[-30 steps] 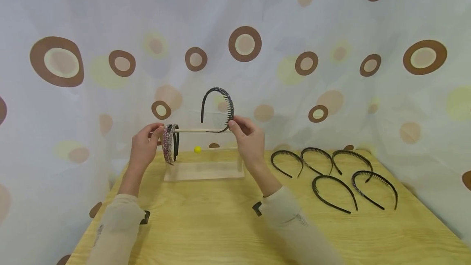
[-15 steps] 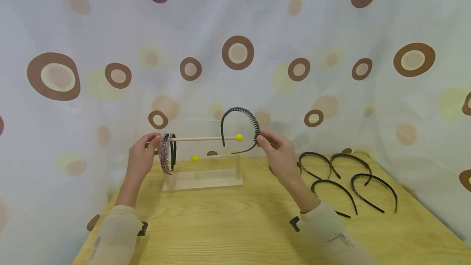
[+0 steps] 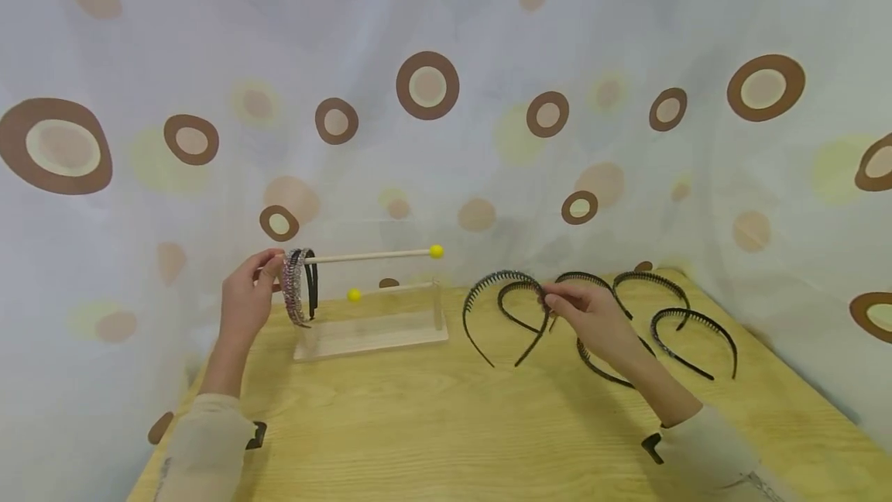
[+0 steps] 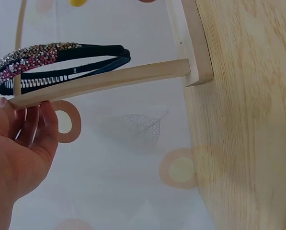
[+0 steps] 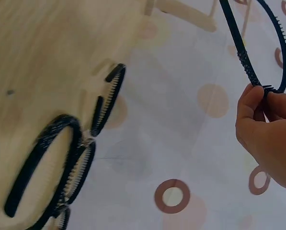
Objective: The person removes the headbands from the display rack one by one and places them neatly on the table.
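Note:
My right hand (image 3: 599, 328) pinches a black toothed headband (image 3: 502, 275) by one side, its arch up and its two ends pointing down. It overlaps another headband lying behind it in the head view. My left hand (image 3: 247, 297) grips the top of the wooden stand's left upright (image 4: 109, 82), fingertips on the wood beside the rod. On the upper rod (image 3: 369, 257), close to that hand, hang sparkly pink and silver headbands (image 3: 291, 285) with black ends. A yellow ball (image 3: 436, 252) caps the rod's free right end.
Several black headbands (image 3: 697, 316) lie on the right side of the wooden table (image 3: 418, 424). The stand's base (image 3: 372, 339) sits toward the back, with a lower rod ending in a second yellow ball (image 3: 354, 295). A dotted curtain (image 3: 474, 169) hangs behind the table.
My right hand has drawn the black headband rightward off the rod's end, then down and right toward the headbands on the table. My left hand has stayed on the stand.

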`<state>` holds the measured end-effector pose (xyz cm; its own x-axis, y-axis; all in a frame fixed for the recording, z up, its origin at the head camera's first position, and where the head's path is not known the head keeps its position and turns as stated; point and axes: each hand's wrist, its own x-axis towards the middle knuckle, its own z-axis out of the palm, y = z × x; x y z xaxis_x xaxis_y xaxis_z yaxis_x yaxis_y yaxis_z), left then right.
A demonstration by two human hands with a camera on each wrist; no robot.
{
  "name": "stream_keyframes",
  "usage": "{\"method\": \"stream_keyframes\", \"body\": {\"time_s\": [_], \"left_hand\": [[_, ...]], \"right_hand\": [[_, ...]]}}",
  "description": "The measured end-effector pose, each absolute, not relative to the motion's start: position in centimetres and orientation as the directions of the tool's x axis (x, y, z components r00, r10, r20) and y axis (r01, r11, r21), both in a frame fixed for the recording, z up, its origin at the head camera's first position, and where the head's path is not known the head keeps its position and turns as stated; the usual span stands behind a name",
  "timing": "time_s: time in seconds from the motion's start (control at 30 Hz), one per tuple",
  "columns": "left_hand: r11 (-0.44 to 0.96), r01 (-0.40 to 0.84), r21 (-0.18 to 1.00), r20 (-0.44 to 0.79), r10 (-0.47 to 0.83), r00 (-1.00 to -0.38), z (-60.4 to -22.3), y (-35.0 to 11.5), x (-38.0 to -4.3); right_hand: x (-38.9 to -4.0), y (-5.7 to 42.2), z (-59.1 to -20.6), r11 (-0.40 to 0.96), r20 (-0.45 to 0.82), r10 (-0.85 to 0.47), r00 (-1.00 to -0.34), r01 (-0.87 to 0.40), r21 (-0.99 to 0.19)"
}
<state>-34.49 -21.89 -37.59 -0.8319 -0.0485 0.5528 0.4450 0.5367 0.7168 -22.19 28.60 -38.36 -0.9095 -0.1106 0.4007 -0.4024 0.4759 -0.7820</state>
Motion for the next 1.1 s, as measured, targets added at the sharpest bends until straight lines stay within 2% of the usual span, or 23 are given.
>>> {"method": "stream_keyframes", "body": {"time_s": [0.2, 0.63, 0.8, 1.1], "left_hand": [[0.546, 0.435, 0.716, 0.551, -0.058, -0.833, -37.7, -22.3, -34.5], [0.515, 0.429, 0.742, 0.537, -0.073, -0.84, -37.9, -21.8, -34.8], [0.517, 0.421, 0.745, 0.531, -0.077, -0.844, -37.6, -21.9, -34.8], [0.526, 0.411, 0.745, 0.517, -0.065, -0.854, -37.1, -22.0, -34.6]], "right_hand": [[-22.1, 31.7, -41.2, 0.508, 0.223, -0.188, -0.957, -0.289, -0.811], [-24.0, 34.6, -43.3, 0.508, -0.034, -0.263, -0.964, -0.108, -0.855], [-24.8, 34.3, -43.5, 0.546, -0.067, -0.243, -0.968, -0.08, -0.834], [-25.7, 34.8, -43.4, 0.63, -0.059, -0.256, -0.965, -0.12, -0.767]]}}
